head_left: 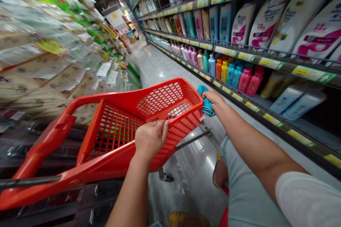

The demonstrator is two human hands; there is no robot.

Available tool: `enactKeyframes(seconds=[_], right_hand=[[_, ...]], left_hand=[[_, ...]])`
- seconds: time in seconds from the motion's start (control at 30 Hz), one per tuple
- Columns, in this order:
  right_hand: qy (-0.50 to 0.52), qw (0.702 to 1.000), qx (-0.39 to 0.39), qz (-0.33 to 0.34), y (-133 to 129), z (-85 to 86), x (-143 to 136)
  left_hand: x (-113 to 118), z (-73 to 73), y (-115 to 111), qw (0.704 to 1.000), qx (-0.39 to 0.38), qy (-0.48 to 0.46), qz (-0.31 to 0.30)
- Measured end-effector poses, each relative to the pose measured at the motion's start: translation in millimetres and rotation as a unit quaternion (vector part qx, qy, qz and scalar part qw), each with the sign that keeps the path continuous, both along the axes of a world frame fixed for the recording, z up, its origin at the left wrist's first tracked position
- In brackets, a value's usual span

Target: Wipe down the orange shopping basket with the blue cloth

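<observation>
A red plastic shopping cart (125,145) stands before me, its long grid-walled basket pointing to the right and its handle at the left. My left hand (150,136) is closed over the near rim of the basket, about midway along. At the cart's front right corner, my right hand (213,100) grips a blue cloth (206,105). That cloth is bunched up and pressed against the outer side of the corner. The fingertips of my right hand are partly hidden by the cloth.
Shelves (234,53) of bottles run along the right side of the aisle. On the left rises a tall stack of wrapped paper packs (50,67). Grey glossy floor (157,56) stretches ahead. A cart wheel (166,176) and my shoes (186,220) are below.
</observation>
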State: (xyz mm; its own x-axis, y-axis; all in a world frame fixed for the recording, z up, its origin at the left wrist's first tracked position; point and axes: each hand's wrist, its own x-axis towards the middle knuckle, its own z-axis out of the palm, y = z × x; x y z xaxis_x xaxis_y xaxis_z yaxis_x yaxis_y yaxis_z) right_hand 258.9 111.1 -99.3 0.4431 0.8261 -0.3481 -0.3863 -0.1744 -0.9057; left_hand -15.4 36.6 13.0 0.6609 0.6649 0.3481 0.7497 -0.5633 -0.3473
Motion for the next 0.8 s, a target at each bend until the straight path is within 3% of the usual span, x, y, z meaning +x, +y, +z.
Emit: enactKeyframes(seconds=[0.2, 0.37, 0.6, 0.8], right_hand=[[-0.017, 1.0, 0.022, 0.001, 1, 6.1, -10], [-0.056, 0.998, 0.038, 0.013, -10, 16.3, -20], [-0.071, 0.992, 0.099, -0.038, -13, 20.1, -28], [-0.063, 0.993, 0.1, -0.021, -10, 12.0, -28]], left_hand=[[-26, 6.4, 0, 0.999, -0.039, 0.001, -0.004], [-22, 7.1, 0, 0.995, -0.089, 0.014, 0.043], [21, -6.2, -9, 0.99, -0.095, -0.003, 0.105], [94, -31.9, -12, 0.992, -0.118, -0.047, 0.025]])
